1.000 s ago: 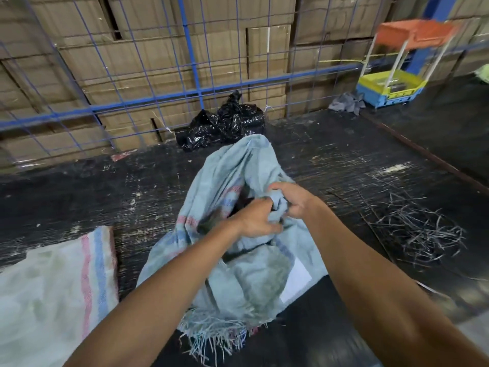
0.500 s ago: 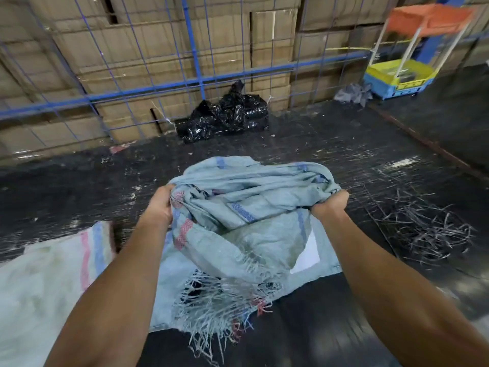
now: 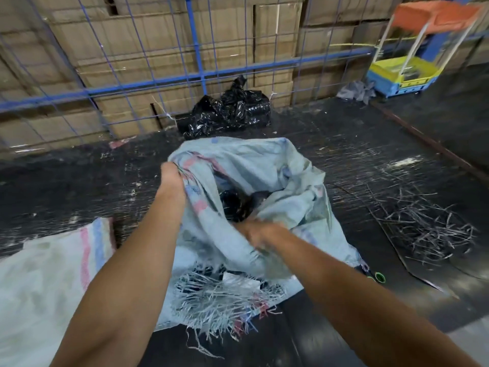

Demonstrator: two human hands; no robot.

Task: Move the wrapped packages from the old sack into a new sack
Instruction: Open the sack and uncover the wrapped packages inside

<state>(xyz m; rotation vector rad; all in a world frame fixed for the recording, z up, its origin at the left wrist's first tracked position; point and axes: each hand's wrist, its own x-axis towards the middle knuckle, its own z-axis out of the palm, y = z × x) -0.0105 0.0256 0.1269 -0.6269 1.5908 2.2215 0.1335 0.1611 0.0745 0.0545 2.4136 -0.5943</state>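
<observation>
The old sack, pale blue woven plastic with pink and blue stripes and a frayed, torn lower edge, lies on the dark floor in front of me with its mouth held open. My left hand grips the left rim of the mouth. My right hand, blurred by motion, is at the near rim of the opening, pressed against the fabric. Dark wrapped packages show inside the mouth. A whitish sack with pink and blue stripes lies flat at the lower left.
A crumpled black plastic bag lies by the blue wire fence, with cardboard boxes behind. Loose plastic strands litter the floor at right. A coloured cart stands far right. A small green cap lies near the sack.
The sack's mouth has been pulled open, showing dark packages inside. My right hand moved from the right rim inward to the near edge of the opening. My left hand stayed on the left rim.
</observation>
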